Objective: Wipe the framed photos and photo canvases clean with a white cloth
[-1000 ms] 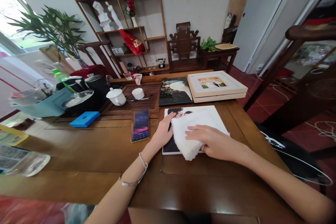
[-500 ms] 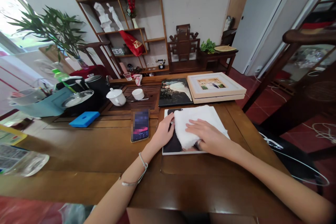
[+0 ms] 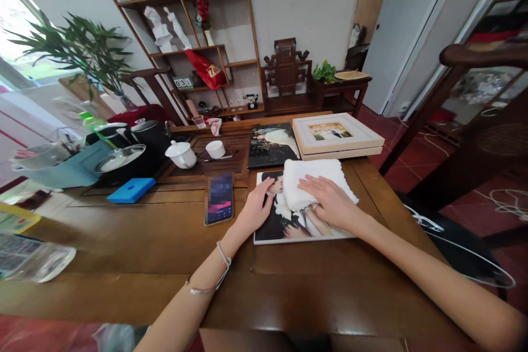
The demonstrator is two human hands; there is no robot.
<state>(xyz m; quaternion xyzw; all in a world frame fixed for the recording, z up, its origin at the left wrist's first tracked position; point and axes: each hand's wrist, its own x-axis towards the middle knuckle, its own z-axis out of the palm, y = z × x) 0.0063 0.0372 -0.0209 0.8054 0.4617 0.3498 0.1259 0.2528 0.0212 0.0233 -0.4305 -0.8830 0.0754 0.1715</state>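
Observation:
A white-edged photo panel point(image 3: 284, 234) with a printed picture of people lies flat on the wooden table in front of me. My left hand point(image 3: 259, 206) rests on its left side, fingers stretched out over the print. On the upper right part of the panel lies a folded white towel point(image 3: 297, 173). Flat on this towel is my right hand point(image 3: 328, 201), with its fingers extended. The towel and the hands hide parts of the picture. Just left of my left hand is a phone point(image 3: 219, 198), screen up.
Behind the panel sit a dark photo album point(image 3: 272, 146) and a pale framed picture point(image 3: 363, 132). Leftward are a white lidded cup point(image 3: 181, 154), a small white cup point(image 3: 215, 148), a blue block point(image 3: 131, 191) and a black pot point(image 3: 119, 162). A wooden chair point(image 3: 470, 60) stands right.
My right hand and the white towel have moved away from me and slightly right over the panel, uncovering more of the lower picture. My left hand stays nearly in place.

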